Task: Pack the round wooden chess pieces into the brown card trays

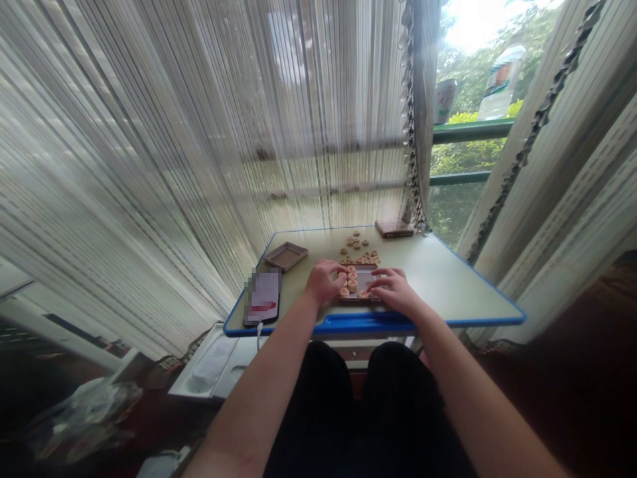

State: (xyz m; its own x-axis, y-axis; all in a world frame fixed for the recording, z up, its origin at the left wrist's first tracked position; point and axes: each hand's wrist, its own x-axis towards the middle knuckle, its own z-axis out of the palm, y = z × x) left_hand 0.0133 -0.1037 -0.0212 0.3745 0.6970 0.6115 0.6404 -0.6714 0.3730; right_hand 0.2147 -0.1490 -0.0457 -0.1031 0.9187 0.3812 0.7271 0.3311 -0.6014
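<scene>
A shallow open box point(359, 300) stands near the front edge of the table, with several round wooden Chinese chess pieces point(353, 285) marked in red along its left side. My left hand point(324, 281) is at the box's left edge, fingers curled and closed around a piece by the row. Over the box's right part, my right hand point(395, 289) has its fingers apart and bent down. Its thumb side is close to a single red-marked piece point(363, 294) at the front; whether they touch is hard to tell. More loose pieces point(356, 244) lie scattered behind the box.
A second shallow tray point(286, 255) lies at the table's back left. In front of it is a phone point(263, 295) with a white cable point(259, 335). A flat closed box point(394, 229) sits at the back right. Striped curtains point(318, 119) hang behind the table point(458, 285).
</scene>
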